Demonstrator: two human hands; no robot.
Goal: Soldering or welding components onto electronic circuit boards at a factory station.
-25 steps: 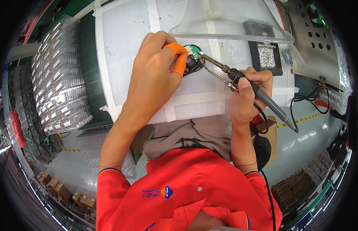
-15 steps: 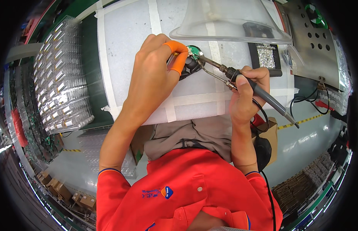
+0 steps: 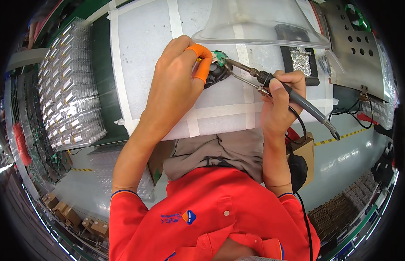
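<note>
My right hand (image 3: 281,98) grips a soldering iron (image 3: 298,100) with a grey handle. A thin metal solder-feed tube (image 3: 244,79) runs beside its shaft. The iron's tip reaches a small green circuit board (image 3: 219,56), which lies against a black rounded part (image 3: 217,73) on the white work surface. My left hand (image 3: 178,74) is closed at the board's left side, with orange finger cots (image 3: 203,68) on the thumb and index finger. A bit of yellow shows by those fingers; what they pinch is hidden.
A clear plastic hood (image 3: 259,26) stands beyond the board. Right of it is a black tray (image 3: 301,63) of silvery shavings. Stacked clear blister trays (image 3: 72,91) stand at the left, a perforated metal box (image 3: 354,48) at the right. The iron's black cable (image 3: 303,130) hangs by my right wrist.
My right hand and the iron have shifted slightly right, and the iron's rear end sits a little lower. More of the black part shows. My left hand stays almost where it was.
</note>
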